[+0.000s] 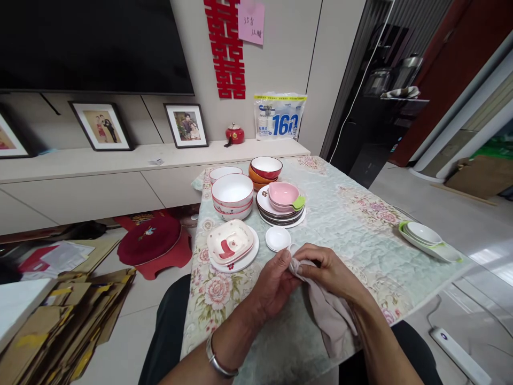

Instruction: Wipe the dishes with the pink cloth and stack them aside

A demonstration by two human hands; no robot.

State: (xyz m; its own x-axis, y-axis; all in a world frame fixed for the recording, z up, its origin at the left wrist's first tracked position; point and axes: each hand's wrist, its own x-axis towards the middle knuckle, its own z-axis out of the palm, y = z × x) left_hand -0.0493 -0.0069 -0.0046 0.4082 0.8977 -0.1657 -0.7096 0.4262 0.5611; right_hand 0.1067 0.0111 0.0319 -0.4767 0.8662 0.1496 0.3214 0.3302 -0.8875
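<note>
My left hand (274,283), with a silver bangle on its wrist, is closed at one end of a pale pinkish-grey cloth (326,315). The fingers of my right hand (326,267) pinch the same bunched end, and the rest of the cloth hangs down over the table's front edge. Whether something small lies inside the cloth is hidden. Just beyond my hands sit small white dishes (278,238). To their left, square patterned bowls (230,241) rest on a white plate (252,256).
Stacked white bowls (232,192), red and orange bowls (266,167) and plates with pink bowls (284,194) stand farther back on the floral tablecloth (332,214). Green-edged dishes (425,235) lie near the right edge. A red stool (154,240) is left of the table.
</note>
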